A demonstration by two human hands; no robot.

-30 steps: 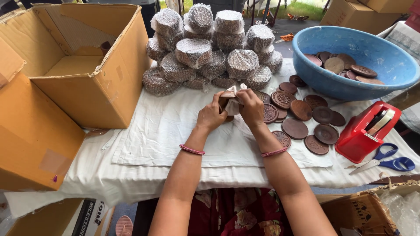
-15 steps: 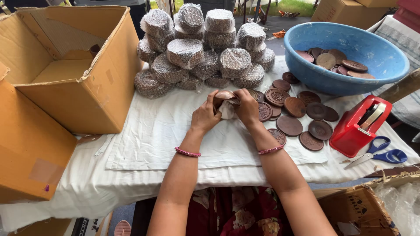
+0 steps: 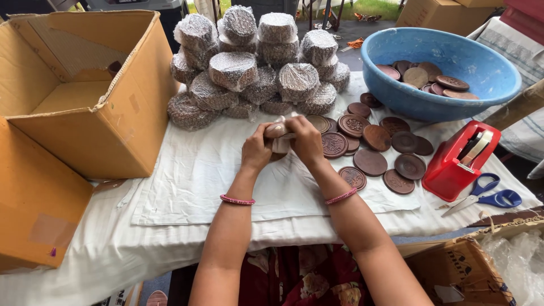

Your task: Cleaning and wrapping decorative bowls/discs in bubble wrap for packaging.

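The desk (image 3: 170, 226), under a white cloth, runs out of view on every side. An open cardboard box (image 3: 85, 113) is cut off at left. A heap of film-wrapped round stacks (image 3: 255, 73) sits behind the hands; a blue basin (image 3: 487, 73) of brown discs stands at right. Above the desk's middle, the left hand (image 3: 258, 150) and right hand (image 3: 306, 140) close together around a small stack of brown discs (image 3: 277, 131), half swathed in pale wrapping and mostly hidden by fingers.
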